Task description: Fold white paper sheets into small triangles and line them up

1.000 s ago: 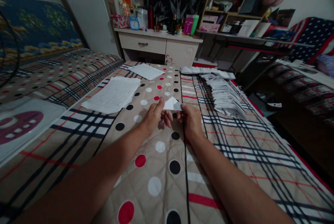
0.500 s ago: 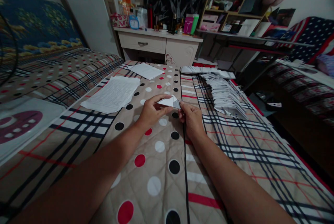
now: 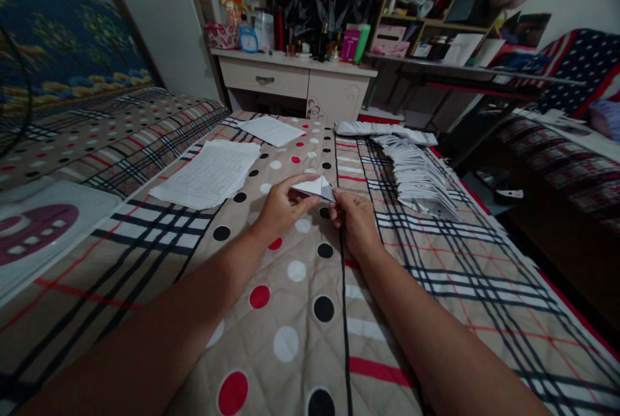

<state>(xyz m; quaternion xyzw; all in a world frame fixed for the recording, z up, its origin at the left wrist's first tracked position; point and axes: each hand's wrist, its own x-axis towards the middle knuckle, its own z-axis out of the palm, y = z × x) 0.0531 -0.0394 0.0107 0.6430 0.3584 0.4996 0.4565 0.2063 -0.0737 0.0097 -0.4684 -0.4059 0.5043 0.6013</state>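
Observation:
Between my two hands is a small folded piece of white paper (image 3: 314, 186), shaped into a flat triangle with a greyer flap on its right. My left hand (image 3: 285, 205) grips its left end, fingers along the upper edge and thumb below. Its right corner is pinched by the thumb and fingers of my right hand (image 3: 354, 214). Both hands are just above the patterned bedspread (image 3: 285, 312). To the right lies a long row of folded white papers (image 3: 419, 177), packed together. Left of my hands rests a stack of printed sheets (image 3: 208, 175).
Another small pile of paper (image 3: 272, 130) lies farther back, and a band of folded paper (image 3: 385, 133) crosses the bed's far right. A white plastic bag (image 3: 48, 228) is at the left edge. Beyond the bed stands a dresser (image 3: 290, 80) with bottles and a blue clock (image 3: 248, 39).
The folded paper has tilted slightly and its right flap looks a little flatter. Both hands keep almost the same place and grip.

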